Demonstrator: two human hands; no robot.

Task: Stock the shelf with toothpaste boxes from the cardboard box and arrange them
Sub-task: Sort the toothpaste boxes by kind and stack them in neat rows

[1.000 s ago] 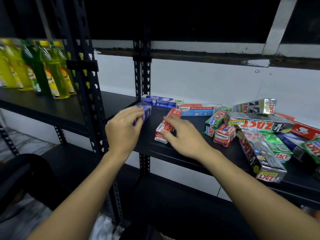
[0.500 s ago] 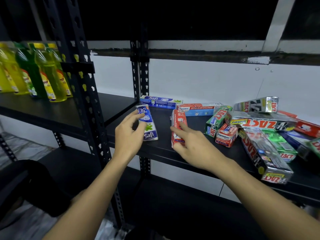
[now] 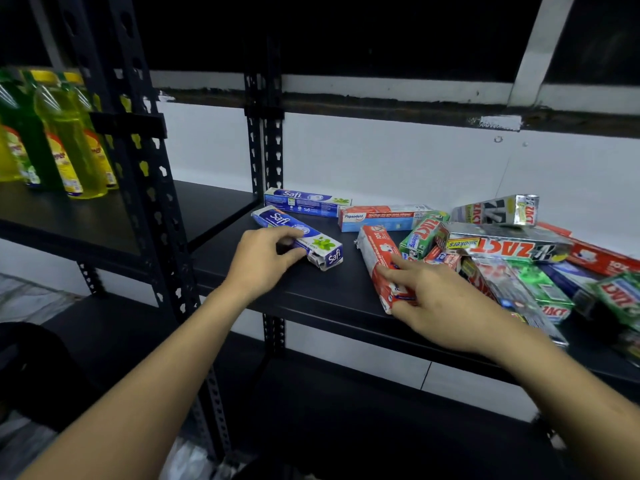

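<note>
On the black shelf [image 3: 311,296] my left hand [image 3: 265,259] grips a blue Safi toothpaste box [image 3: 304,239] that lies at an angle, its near end toward me. My right hand [image 3: 440,299] rests with straight fingers on a red and white toothpaste box [image 3: 377,258] lying lengthwise. Along the back wall lie another Safi box [image 3: 306,201] and a Pepsodent box [image 3: 384,218]. A loose heap of Zact boxes [image 3: 502,247] fills the shelf's right side. No cardboard box is in view.
Yellow and green bottles [image 3: 65,140] stand on the neighbouring shelf at left, behind a perforated black upright [image 3: 152,188]. A second upright [image 3: 265,147] stands at the back. A lower black shelf [image 3: 346,410] runs beneath. A white wall backs the shelf.
My left hand has turned the blue Safi box from lengthwise to a slant and slid it back. My right hand has shifted the red box rightward toward the heap.
</note>
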